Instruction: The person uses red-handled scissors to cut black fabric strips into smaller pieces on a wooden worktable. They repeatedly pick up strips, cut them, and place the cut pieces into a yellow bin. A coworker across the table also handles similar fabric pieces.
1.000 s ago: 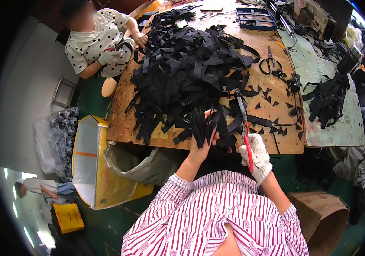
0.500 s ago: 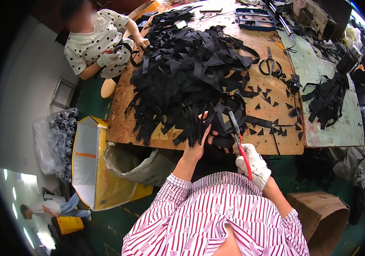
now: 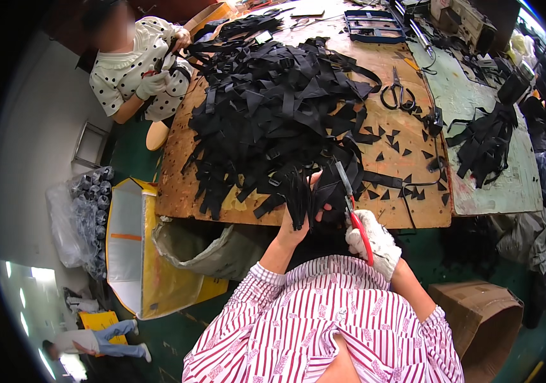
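Note:
My bare left hand point(image 3: 291, 226) grips a bunch of narrow black strips point(image 3: 302, 195) at the table's near edge, with its fingers partly hidden by them. My right hand point(image 3: 380, 244), in a white knitted glove, is closed on red-handled scissors point(image 3: 362, 236), whose blades point up beside the bunch. A large heap of black straps point(image 3: 273, 108), with some buckles, covers much of the wooden table point(image 3: 420, 214). Small black triangles point(image 3: 407, 152) lie scattered to the right, below a pair of black-handled scissors point(image 3: 398, 96).
A co-worker point(image 3: 134, 67) in dotted clothing works at the left side. A greenish board point(image 3: 490, 198) with straps adjoins the table. Below are a yellow container point(image 3: 123, 255), a grey sack point(image 3: 203, 252) and a cardboard box point(image 3: 471, 319). Another person point(image 3: 94, 341) is at lower left.
My right hand and scissors have shifted left toward the bunch. The co-worker's bare hand has moved up with straps. The person at lower left has walked farther along.

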